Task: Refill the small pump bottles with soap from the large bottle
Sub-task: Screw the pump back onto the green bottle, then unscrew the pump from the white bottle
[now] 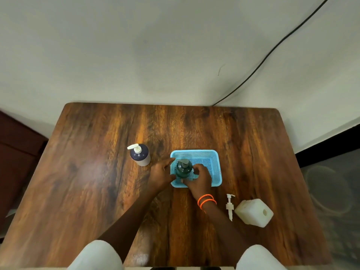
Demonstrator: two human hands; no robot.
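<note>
Head view, dark green plastic pump bottle [183, 168] standing upright in light blue perforated plastic basket [215, 168], left hand [161, 173] pressing at its nine o'clock, right hand [200, 177] gripping at four o'clock, white square plastic jug [253, 213] lying at the table's four o'clock, loose white pump [230, 206] lying just beside it.

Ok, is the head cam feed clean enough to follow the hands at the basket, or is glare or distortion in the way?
Head view: usable. A soft glare patch lies on the table, left of the blue basket, clear of both hands. Wide-angle bowing curves the table edges. The dark green pump bottle is slightly soft, and the left hand and right hand hide its lower part.
</note>
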